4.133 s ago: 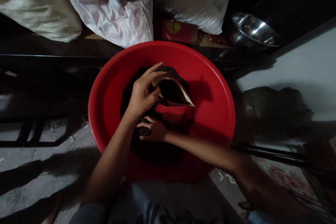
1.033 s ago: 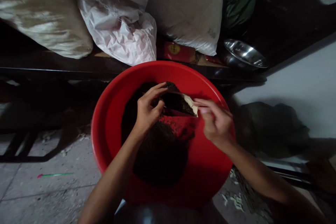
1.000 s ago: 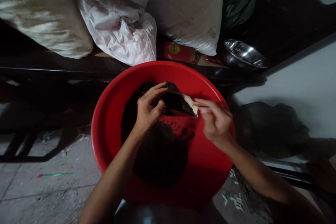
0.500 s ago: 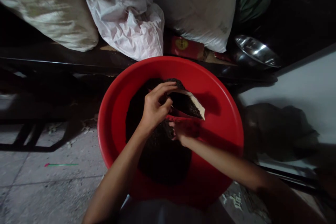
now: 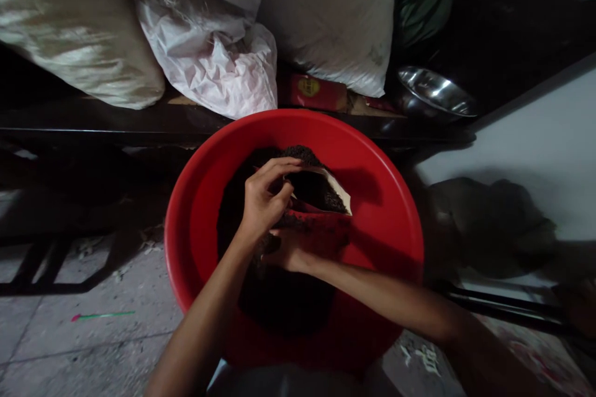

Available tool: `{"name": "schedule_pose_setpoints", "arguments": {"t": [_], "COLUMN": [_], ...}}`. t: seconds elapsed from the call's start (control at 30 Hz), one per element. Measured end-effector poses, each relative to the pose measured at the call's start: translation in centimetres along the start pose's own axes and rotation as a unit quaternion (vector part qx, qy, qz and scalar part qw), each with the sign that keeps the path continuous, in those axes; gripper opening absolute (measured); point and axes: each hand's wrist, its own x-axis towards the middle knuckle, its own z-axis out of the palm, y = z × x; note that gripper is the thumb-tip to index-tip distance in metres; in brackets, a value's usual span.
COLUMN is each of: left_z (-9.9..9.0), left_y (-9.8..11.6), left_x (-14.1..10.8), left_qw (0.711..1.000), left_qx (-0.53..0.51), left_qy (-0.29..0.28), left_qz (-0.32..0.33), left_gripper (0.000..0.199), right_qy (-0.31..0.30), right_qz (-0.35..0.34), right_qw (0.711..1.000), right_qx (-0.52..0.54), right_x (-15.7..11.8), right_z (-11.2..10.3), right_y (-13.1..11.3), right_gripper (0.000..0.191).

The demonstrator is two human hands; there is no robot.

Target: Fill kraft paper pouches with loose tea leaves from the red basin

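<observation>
My left hand [image 5: 267,197] pinches the near-left edge of an open red bag [image 5: 316,228] with a cream inner side. Dark, crumbly loose material [image 5: 333,201] fills the mouth of the bag, which leans tilted inside the red basin [image 5: 400,198]. Just below the bag, my right hand [image 5: 289,251] reaches left with thumb and fingers curved round some of the same dark material. Its fingertips are partly hidden by my left forearm and shadow. A broad heap of dark loose material [image 5: 288,304] covers the left and middle of the basin floor.
Behind the basin, a dark shelf [image 5: 116,131] bears a tan sack [image 5: 79,43], a crumpled white sack [image 5: 218,68], a pale full sack [image 5: 330,18] and a steel bowl [image 5: 435,93]. A green stick with a pink tip [image 5: 105,315] lies on the floor at left.
My right hand has moved left from beside the bag to beneath my left wrist. My left hand keeps its hold on the bag. The whole view has shifted slightly.
</observation>
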Motion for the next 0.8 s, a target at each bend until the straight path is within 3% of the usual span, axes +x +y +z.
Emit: {"name": "schedule_pose_setpoints", "arguments": {"t": [0.13, 0.2, 0.27, 0.33, 0.43, 0.53, 0.6, 0.7, 0.8], "left_z": [-0.1, -0.1, -0.1, -0.2, -0.2, -0.3, -0.3, -0.2, -0.1], "left_y": [0.1, 0.0, -0.1, -0.2, -0.3, -0.3, -0.3, -0.3, -0.3], "left_x": [0.2, 0.3, 0.3, 0.3, 0.4, 0.4, 0.5, 0.4, 0.4], "left_qw": [1.0, 1.0, 0.999, 0.999, 0.998, 0.999, 0.999, 1.0, 1.0], "left_qx": [0.01, 0.01, 0.005, -0.001, -0.002, 0.006, 0.01, 0.007, -0.011], "left_qy": [-0.024, -0.027, -0.029, -0.031, -0.029, -0.023, -0.017, -0.008, -0.004], "left_qz": [0.004, 0.009, 0.023, 0.043, 0.053, 0.035, 0.026, 0.02, 0.007], "left_gripper": [0.031, 0.033, 0.036, 0.04, 0.043, 0.043, 0.042, 0.039, 0.038], "right_qy": [-0.026, -0.003, 0.027, 0.064, 0.144, 0.169, 0.163, 0.188, 0.311], "right_qz": [-0.107, -0.174, -0.232, -0.278, -0.334, -0.348, -0.352, -0.385, -0.377], "right_qw": [0.993, 0.98, 0.962, 0.934, 0.864, 0.814, 0.809, 0.815, 0.834], "right_qx": [-0.05, -0.092, -0.14, -0.213, -0.349, -0.434, -0.442, -0.389, -0.257], "right_x": [-5.8, -8.2, -9.1, -8.3, -4.9, -2.0, -2.0, -4.8, -7.5], "right_z": [-4.6, -7.5, -10.3, -12.5, -13.7, -12.8, -11.9, -11.5, -12.7], "right_y": [-5.4, -9.1, -12.4, -14.2, -14.0, -12.2, -11.5, -10.7, -8.3], "right_gripper": [0.02, 0.019, 0.019, 0.023, 0.034, 0.044, 0.042, 0.026, 0.022]}}
